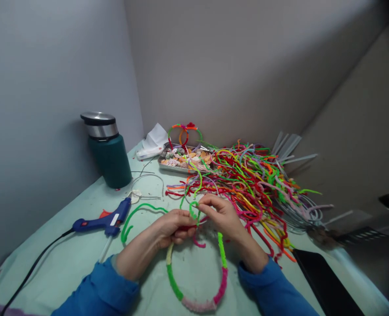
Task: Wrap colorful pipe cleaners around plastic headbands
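Observation:
My left hand (177, 226) is closed in front of me, its fingers curled at the top of a hoop wrapped in coloured pipe cleaner (199, 306). Pink, magenta and green sections of that hoop show below both hands. Thumb and fingertips of my right hand (219, 213) pinch a green pipe cleaner (193, 210), bent into a small loop between the hands. Something red shows at the left fingers, partly hidden. A longer green pipe cleaner (144, 205) curves over the table left of my left hand. A short magenta piece (199, 244) hangs inside the hoop.
A big tangle of pipe cleaners (247, 175) covers the back right, beside a metal tray (171, 168) of small pieces. Finished-looking wrapped rings (177, 127) stand behind it. On the left are a blue glue gun (120, 217) and a green bottle (110, 160). A black flat object (326, 281) lies right.

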`<act>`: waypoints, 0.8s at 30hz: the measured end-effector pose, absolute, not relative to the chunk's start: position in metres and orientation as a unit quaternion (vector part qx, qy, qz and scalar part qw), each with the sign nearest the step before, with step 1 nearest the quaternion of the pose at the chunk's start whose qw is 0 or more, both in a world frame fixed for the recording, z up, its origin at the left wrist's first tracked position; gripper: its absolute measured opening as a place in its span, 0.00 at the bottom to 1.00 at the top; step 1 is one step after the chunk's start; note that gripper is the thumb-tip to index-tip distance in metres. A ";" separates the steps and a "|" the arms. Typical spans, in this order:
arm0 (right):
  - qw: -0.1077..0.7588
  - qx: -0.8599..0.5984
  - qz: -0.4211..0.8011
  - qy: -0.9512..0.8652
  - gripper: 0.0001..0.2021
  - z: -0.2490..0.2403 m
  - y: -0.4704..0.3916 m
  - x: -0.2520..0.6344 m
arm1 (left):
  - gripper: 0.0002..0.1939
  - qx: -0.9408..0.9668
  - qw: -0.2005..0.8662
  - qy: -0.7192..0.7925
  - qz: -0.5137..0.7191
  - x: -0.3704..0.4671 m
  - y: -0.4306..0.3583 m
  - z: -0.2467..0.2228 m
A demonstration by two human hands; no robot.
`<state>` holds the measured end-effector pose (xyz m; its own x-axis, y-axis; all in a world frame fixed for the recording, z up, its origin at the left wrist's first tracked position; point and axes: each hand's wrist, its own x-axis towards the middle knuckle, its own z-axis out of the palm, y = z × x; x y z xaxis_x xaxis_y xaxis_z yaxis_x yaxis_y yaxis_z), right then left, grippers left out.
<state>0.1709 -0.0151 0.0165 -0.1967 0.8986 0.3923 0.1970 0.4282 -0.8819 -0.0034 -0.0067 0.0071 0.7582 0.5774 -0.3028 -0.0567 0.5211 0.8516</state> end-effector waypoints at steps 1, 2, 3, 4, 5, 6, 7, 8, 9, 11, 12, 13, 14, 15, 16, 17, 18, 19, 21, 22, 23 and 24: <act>0.478 -0.399 0.333 -0.708 0.05 0.019 -0.016 0.173 | 0.13 0.459 0.816 0.295 0.192 -0.003 -0.006 0.007; 0.468 -0.398 0.311 -0.725 0.04 0.021 -0.017 0.174 | 0.14 0.466 0.810 0.300 0.192 -0.003 -0.006 0.006; 0.460 -0.395 0.293 -0.739 0.04 0.024 -0.019 0.176 | 0.14 0.472 0.805 0.305 0.189 -0.004 -0.006 0.006; 0.457 -0.391 0.276 -0.750 0.04 0.026 -0.020 0.177 | 0.14 0.476 0.802 0.309 0.185 -0.004 -0.006 0.005; 0.455 -0.388 0.261 -0.757 0.04 0.027 -0.021 0.178 | 0.14 0.476 0.802 0.311 0.180 -0.004 -0.005 0.004; 0.454 -0.387 0.249 -0.763 0.05 0.029 -0.022 0.178 | 0.14 0.475 0.805 0.310 0.174 -0.005 -0.005 0.003; 0.455 -0.386 0.237 -0.767 0.05 0.030 -0.024 0.178 | 0.15 0.473 0.809 0.306 0.167 -0.005 -0.004 0.003; 0.456 -0.386 0.227 -0.769 0.05 0.030 -0.025 0.177 | 0.15 0.471 0.814 0.300 0.161 -0.005 -0.004 0.003; 0.458 -0.386 0.221 -0.770 0.05 0.031 -0.026 0.177 | 0.15 0.469 0.818 0.293 0.155 -0.005 -0.004 0.003; 0.466 -0.388 0.213 -0.766 0.05 0.031 -0.027 0.175 | 0.15 0.466 0.825 0.282 0.151 -0.006 -0.004 0.005; 0.472 -0.389 0.214 -0.762 0.05 0.030 -0.026 0.175 | 0.15 0.464 0.827 0.280 0.151 -0.006 -0.004 0.006; 0.477 -0.390 0.218 -0.757 0.05 0.030 -0.026 0.175 | 0.14 0.463 0.827 0.280 0.154 -0.006 -0.005 0.007; 0.481 -0.393 0.226 -0.751 0.04 0.029 -0.025 0.176 | 0.14 0.462 0.826 0.281 0.157 -0.006 -0.006 0.007; 0.482 -0.396 0.237 -0.745 0.04 0.029 -0.024 0.176 | 0.14 0.463 0.824 0.284 0.160 -0.006 -0.006 0.008; 0.481 -0.401 0.249 -0.739 0.04 0.028 -0.023 0.177 | 0.14 0.467 0.821 0.286 0.163 -0.006 -0.007 0.009; 0.476 -0.407 0.260 -0.735 0.04 0.028 -0.022 0.177 | 0.14 0.471 0.818 0.287 0.165 -0.006 -0.008 0.009; 0.469 -0.413 0.270 -0.733 0.04 0.027 -0.021 0.177 | 0.13 0.477 0.815 0.287 0.164 -0.006 -0.008 0.009; 0.461 -0.418 0.277 -0.732 0.04 0.026 -0.019 0.176 | 0.13 0.482 0.812 0.286 0.162 -0.006 -0.009 0.009; 0.441 -0.426 0.279 -0.739 0.05 0.025 -0.017 0.174 | 0.13 0.487 0.810 0.286 0.159 -0.006 -0.009 0.009; 0.431 -0.428 0.274 -0.745 0.05 0.024 -0.016 0.172 | 0.13 0.486 0.811 0.287 0.156 -0.006 -0.009 0.009; 0.424 -0.430 0.265 -0.752 0.05 0.024 -0.016 0.170 | 0.13 0.483 0.812 0.290 0.153 -0.005 -0.009 0.009; 0.421 -0.431 0.250 -0.758 0.05 0.024 -0.016 0.168 | 0.13 0.479 0.813 0.294 0.151 -0.005 -0.009 0.010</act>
